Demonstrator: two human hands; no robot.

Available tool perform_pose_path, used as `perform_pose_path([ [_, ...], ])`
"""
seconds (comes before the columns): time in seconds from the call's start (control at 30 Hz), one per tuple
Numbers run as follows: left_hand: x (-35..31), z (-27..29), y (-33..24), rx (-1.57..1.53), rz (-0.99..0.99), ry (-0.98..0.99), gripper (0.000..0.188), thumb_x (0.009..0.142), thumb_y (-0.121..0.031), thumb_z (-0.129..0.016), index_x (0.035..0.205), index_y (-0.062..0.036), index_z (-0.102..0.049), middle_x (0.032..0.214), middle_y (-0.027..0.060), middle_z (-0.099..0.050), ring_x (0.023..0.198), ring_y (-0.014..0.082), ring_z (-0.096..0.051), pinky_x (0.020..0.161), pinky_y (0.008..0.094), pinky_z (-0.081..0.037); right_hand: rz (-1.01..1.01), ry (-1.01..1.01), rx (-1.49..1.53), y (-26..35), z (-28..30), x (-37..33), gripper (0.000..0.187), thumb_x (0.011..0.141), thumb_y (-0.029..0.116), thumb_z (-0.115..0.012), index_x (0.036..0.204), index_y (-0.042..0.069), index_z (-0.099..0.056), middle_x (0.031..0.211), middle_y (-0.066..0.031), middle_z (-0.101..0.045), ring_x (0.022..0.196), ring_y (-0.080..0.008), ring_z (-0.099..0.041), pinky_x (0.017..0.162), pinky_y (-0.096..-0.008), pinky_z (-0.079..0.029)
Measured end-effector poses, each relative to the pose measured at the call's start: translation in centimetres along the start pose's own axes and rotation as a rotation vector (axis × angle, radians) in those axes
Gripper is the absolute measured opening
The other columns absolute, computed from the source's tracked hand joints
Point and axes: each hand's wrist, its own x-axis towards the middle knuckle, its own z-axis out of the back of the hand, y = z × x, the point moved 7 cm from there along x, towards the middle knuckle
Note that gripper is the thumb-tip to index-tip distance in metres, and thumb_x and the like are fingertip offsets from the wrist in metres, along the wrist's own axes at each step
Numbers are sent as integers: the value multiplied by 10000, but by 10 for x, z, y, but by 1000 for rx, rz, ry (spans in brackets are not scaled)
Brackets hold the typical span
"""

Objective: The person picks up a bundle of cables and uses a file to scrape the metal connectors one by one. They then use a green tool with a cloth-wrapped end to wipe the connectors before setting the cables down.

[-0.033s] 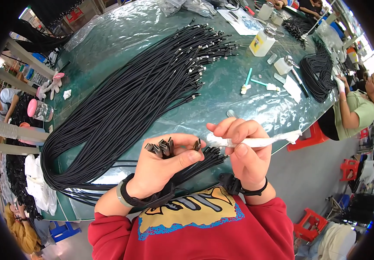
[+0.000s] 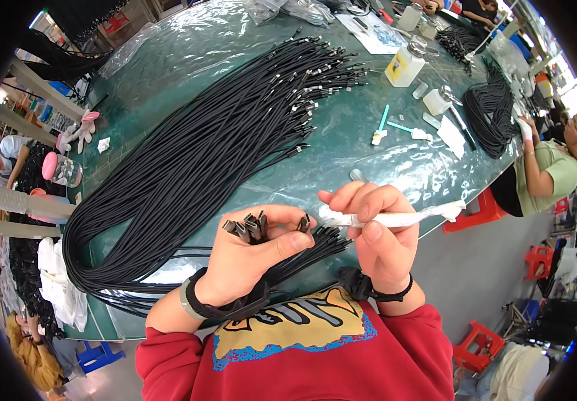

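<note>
My left hand (image 2: 256,250) is closed around several black cables, with their metal-tipped connectors (image 2: 251,227) poking up past the fingers. One connector (image 2: 304,223) stands apart, pinched between thumb and fingertip. Beside it, my right hand (image 2: 387,234) grips a slim stick wrapped in white material (image 2: 402,219), its bulky white end pointing at that connector. Whether the two touch, I cannot tell. Below my left hand, more black cable ends (image 2: 322,248) lie bunched at the table's near edge. A large looped bundle of black cables (image 2: 188,147) spreads over the table beyond.
On the green table (image 2: 352,154) stand a white bottle with a yellow label (image 2: 405,65) and a smaller white bottle (image 2: 437,100). Two teal-handled tools (image 2: 383,119) lie nearby. A co-worker in light green (image 2: 549,164) sits at the right, beside another cable bundle (image 2: 489,113).
</note>
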Motion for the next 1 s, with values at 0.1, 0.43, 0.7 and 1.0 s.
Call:
perform_pose_path([
  [0.1,-2,4,-1,0,-43,-37,211,733,-91,-628,899,25,-569,750,95,-592,644,125,-557,537,197,-392,-32,-2,42,-2,-2,0,140,804,176,-514,809,52,-450,686,-58,-446,843,-224,-493,852,-477,-399],
  [0.43,-3,1,-3,-48,70,-35,205,783,-136,-585,895,35,-567,731,79,-582,555,67,-477,482,168,-330,64,42,3,-3,-1,-2,150,800,129,-538,866,-6,-525,764,-86,-483,883,-254,-515,826,-440,-416],
  [0.7,-4,0,1,-34,53,-19,273,818,-171,-541,975,52,-559,703,59,-572,505,33,-381,447,163,-271,136,119,-36,6,-12,-3,129,781,84,-567,835,-33,-575,801,-110,-512,925,-319,-547,771,-393,-442],
  [1.0,-3,-1,-4,46,-35,-7,276,824,-185,-537,981,41,-556,680,42,-557,480,26,-375,440,164,-273,177,163,-199,11,-16,0,188,805,157,-558,808,-31,-554,758,-100,-489,895,-321,-555,807,-458,-432],
])
